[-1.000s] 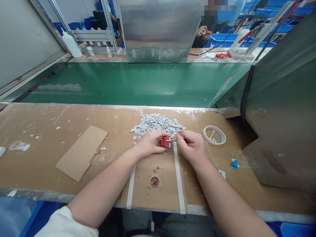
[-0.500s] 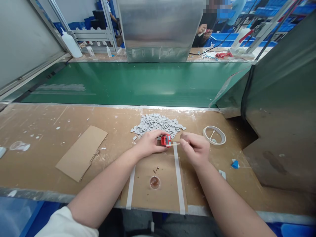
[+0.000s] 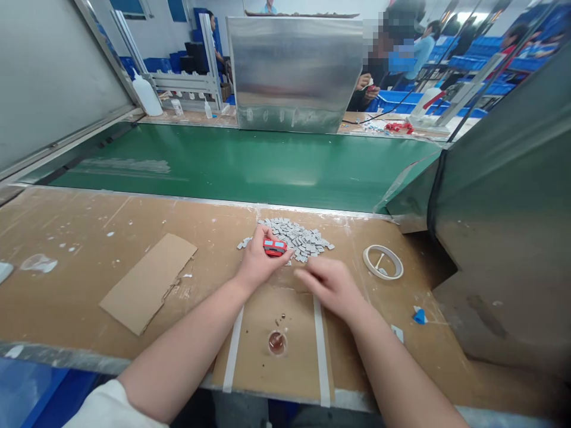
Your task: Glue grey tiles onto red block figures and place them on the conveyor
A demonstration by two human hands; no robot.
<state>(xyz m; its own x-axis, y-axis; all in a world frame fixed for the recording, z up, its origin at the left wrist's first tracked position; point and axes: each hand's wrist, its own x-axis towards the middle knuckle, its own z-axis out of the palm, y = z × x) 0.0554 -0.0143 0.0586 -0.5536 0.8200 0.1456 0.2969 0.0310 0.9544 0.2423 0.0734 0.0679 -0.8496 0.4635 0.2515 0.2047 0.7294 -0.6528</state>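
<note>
My left hand [image 3: 259,260] is closed round a small red toy vehicle [image 3: 275,248] with pale blue windows, held just in front of a pile of small grey rectangular pieces [image 3: 307,241]. To its right, my right hand [image 3: 332,284] is closed in a pinch, its fingertips toward the toy but apart from it. Whatever those fingers hold is hidden. Below the hands, a small clear cup of reddish-brown liquid [image 3: 277,343] stands on a cardboard sheet [image 3: 294,368] edged with white tape strips.
A torn cardboard piece [image 3: 149,284] lies on the left of the table. At right are a roll of tape [image 3: 398,270], a blue scrap [image 3: 419,315] and a metal housing [image 3: 504,249]. Beyond runs a green conveyor belt [image 3: 267,163]; a person [image 3: 368,89] works across it.
The toy vehicle has turned broadside and moved left with my left hand. My right hand has also shifted left; the thin pale stick at its fingertips no longer shows. The view has tilted up.
</note>
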